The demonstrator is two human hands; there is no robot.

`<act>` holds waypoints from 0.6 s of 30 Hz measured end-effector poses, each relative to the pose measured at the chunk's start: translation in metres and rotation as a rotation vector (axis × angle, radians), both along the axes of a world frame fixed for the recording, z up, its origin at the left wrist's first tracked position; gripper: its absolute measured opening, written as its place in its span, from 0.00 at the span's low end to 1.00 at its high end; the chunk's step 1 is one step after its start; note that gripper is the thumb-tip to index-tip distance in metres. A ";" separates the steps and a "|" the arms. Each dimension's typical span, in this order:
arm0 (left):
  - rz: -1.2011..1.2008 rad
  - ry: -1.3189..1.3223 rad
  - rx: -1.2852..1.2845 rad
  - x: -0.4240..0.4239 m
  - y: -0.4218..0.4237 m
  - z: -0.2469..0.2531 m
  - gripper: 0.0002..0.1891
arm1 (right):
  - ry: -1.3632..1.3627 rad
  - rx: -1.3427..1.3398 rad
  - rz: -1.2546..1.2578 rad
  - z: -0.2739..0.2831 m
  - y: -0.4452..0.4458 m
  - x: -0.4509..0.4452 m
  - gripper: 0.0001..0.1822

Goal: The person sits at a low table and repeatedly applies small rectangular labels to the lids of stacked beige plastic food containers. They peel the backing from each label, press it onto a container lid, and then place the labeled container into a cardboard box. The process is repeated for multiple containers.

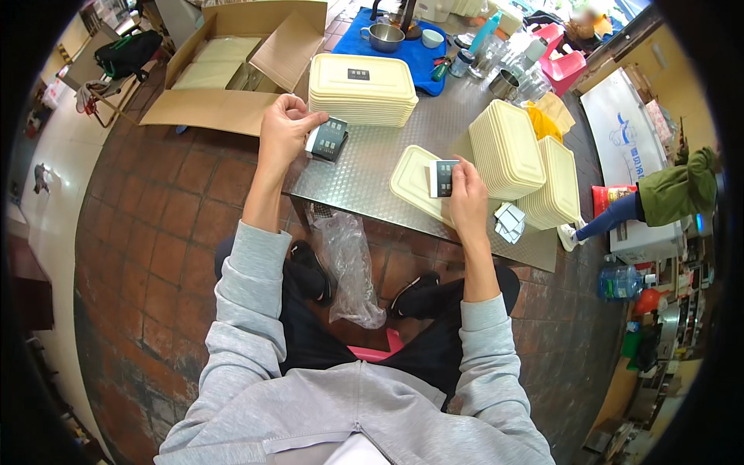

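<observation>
My left hand (286,123) pinches the upper corner of a sheet of black labels (329,137), which has a white margin. It lies over more dark label sheets near the table's left edge. My right hand (469,195) grips a smaller sheet of black labels (444,178) by its right side, above a single cream-coloured lid (410,174). Beyond my left hand rises a stack of cream lids (360,93), the top one bearing a black label. Two further stacks, a taller one (505,151) and a lower one (555,180), stand to the right.
White paper pieces (510,222) lie by the metal table's (372,174) front edge. A blue mat (363,43) holds a steel cup (386,38); glassware stands behind. At left is an open cardboard box (232,64). A plastic bag (351,267) hangs below; another person (674,189) is at right.
</observation>
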State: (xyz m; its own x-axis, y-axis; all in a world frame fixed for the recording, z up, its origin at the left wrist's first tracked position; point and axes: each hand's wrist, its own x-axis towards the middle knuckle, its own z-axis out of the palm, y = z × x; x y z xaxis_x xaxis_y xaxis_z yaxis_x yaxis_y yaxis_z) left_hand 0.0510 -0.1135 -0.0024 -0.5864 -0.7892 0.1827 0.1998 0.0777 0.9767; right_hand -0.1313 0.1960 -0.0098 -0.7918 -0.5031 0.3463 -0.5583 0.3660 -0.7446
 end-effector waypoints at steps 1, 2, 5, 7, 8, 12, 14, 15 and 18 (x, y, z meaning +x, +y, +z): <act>0.005 -0.008 -0.011 -0.002 -0.003 -0.006 0.19 | 0.026 0.023 -0.007 -0.006 -0.006 -0.003 0.20; 0.009 -0.016 -0.021 -0.004 -0.006 -0.011 0.19 | 0.006 0.014 0.004 -0.011 -0.012 -0.008 0.19; 0.053 -0.072 -0.069 -0.008 -0.004 -0.010 0.19 | 0.080 0.018 -0.007 -0.023 -0.019 -0.010 0.19; 0.114 -0.150 -0.151 -0.008 -0.002 -0.013 0.18 | 0.009 0.018 0.053 -0.015 -0.022 -0.003 0.17; 0.150 -0.202 -0.218 -0.008 -0.002 -0.014 0.18 | -0.025 0.013 0.089 -0.011 -0.023 0.001 0.17; 0.276 -0.384 -0.451 -0.010 0.014 -0.001 0.18 | 0.028 -0.024 0.205 -0.008 -0.026 0.006 0.14; 0.330 -0.481 -0.539 -0.010 0.021 0.006 0.21 | 0.079 -0.066 0.219 -0.005 -0.024 0.005 0.13; 0.355 -0.527 -0.584 -0.010 0.025 0.011 0.23 | 0.120 -0.103 0.209 -0.004 -0.021 0.002 0.13; 0.278 -0.756 -0.676 0.000 0.053 0.039 0.28 | -0.033 -0.212 0.140 0.003 -0.011 0.002 0.13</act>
State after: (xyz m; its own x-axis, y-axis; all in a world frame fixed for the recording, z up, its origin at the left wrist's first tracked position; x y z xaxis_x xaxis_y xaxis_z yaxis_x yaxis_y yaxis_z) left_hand 0.0511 -0.0604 0.0362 -0.5452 -0.7837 0.2977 -0.5523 0.6029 0.5757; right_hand -0.1288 0.1848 -0.0071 -0.7319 -0.5280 0.4308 -0.5667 0.1205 -0.8151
